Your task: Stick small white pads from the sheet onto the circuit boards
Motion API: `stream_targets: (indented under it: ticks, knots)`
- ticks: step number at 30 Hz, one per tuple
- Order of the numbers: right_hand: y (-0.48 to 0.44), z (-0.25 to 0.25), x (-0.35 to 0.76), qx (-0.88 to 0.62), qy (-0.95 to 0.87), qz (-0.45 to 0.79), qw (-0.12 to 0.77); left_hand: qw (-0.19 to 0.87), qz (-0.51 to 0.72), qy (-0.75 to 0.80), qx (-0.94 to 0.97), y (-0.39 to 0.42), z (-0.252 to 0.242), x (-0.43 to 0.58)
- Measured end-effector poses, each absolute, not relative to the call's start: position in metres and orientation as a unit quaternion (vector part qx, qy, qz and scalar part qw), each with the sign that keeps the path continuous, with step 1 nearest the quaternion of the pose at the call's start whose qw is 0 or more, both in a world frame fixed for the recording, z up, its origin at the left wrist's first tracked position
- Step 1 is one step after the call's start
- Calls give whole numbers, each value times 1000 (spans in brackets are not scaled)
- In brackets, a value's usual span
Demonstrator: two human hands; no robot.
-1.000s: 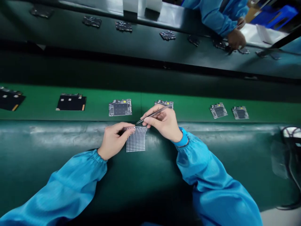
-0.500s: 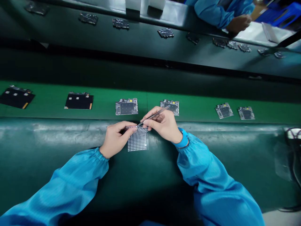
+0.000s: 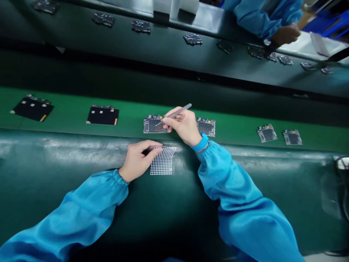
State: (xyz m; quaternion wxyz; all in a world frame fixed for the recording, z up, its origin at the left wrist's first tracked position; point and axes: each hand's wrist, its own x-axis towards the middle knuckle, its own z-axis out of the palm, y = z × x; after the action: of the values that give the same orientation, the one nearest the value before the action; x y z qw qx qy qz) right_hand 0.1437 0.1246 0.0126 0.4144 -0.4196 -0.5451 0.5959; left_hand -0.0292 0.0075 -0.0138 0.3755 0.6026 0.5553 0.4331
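The right hand pinches tweezers, their tip hard to make out over a circuit board, while the left hand's fingers lie across a dotted sheet's top edge, any grip there unclear.

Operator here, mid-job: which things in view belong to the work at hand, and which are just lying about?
In the work:
right hand holding tweezers, tips over a circuit board
left hand on a dotted sheet

Just lying about:
other circuit boards
black-topped boards
co-worker's hand
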Motion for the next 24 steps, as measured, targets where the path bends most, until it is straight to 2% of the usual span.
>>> stream_targets:
  ticks: [7, 24]
  knots:
    - [160, -14, 119, -466, -530, 586, 398, 379, 437, 545, 607, 7, -13, -27]
    - [158, -18, 134, -493, -542, 561, 386, 368, 441, 542, 613, 8, -12, -27]
